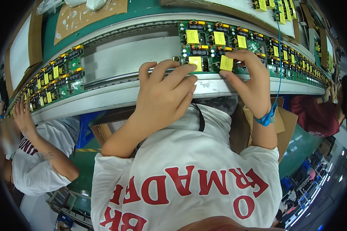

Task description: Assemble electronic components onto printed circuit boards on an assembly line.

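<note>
Both hands press yellow blocks onto the green circuit board point(219, 46) on the conveyor point(142, 90), left hand point(164, 94) pinching one block point(195, 62), right hand point(250, 82) another point(226, 63), three already seated behind.

You wear a white short-sleeved cotton T-shirt point(189, 173) with big red block lettering across the chest. Your forearms are bare. A bright blue anti-static wrist strap point(266, 117) circles your right wrist, and its thin blue coiled cord point(280, 57) runs upward.

Bright, even light; fisheye bends dark edges.
</note>
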The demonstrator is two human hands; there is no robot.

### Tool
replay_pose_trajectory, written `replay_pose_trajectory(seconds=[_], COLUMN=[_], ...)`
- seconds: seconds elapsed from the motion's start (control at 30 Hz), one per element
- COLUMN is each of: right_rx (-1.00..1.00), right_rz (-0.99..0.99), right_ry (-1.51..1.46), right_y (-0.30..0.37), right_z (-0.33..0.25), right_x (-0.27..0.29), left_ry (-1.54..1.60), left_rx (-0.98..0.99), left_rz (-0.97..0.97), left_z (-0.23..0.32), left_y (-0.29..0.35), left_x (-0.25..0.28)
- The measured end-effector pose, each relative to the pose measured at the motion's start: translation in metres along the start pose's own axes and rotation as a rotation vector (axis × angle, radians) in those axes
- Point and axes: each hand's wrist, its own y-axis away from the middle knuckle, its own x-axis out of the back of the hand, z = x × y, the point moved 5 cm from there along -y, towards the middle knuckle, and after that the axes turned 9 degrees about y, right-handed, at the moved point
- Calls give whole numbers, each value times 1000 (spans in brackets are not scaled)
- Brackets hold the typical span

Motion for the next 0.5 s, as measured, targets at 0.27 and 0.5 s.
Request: replay_pose_trajectory(seconds=[0.27,0.5], right_rx=[-13,-61], right_rz=[39,27], right_ry=[52,46], right_y=[-2,-3], right_z=[-3,-6], right_x=[2,1], left_ry=[-5,5], left_rx=[1,5], left_rz=[6,-8], left_z=[0,0], left_y=[-1,-2], left_x=[-2,0])
